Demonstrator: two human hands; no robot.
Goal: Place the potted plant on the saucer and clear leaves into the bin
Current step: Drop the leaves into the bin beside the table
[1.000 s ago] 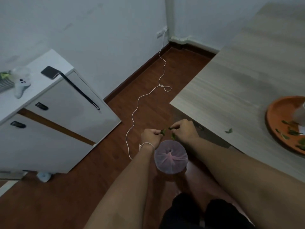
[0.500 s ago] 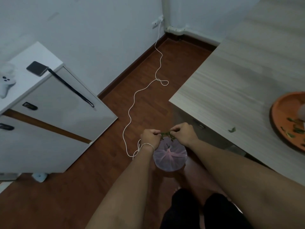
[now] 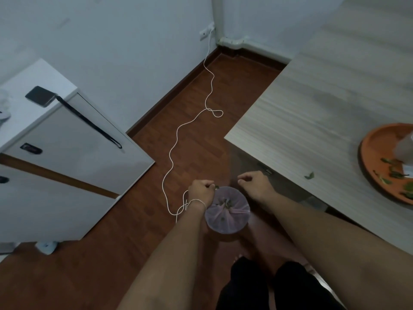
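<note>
Green leaf [image 3: 216, 187] pinched in left hand [image 3: 200, 192], right hand [image 3: 256, 185] loosely curled, empty, above bin [image 3: 226, 210].

Bin [image 3: 226, 212] mouth lies open between cabinet [image 3: 67, 166] and table [image 3: 312, 121].

A thin, translucent plastic liner [image 3: 226, 211] covers the bin between the hands, above a glossy reddish wood-plank floor [image 3: 196, 148]. Right of the hands, a matt pale wood-grain surface [image 3: 312, 113] carries a smooth orange terracotta-coloured saucer [image 3: 371, 153].
</note>
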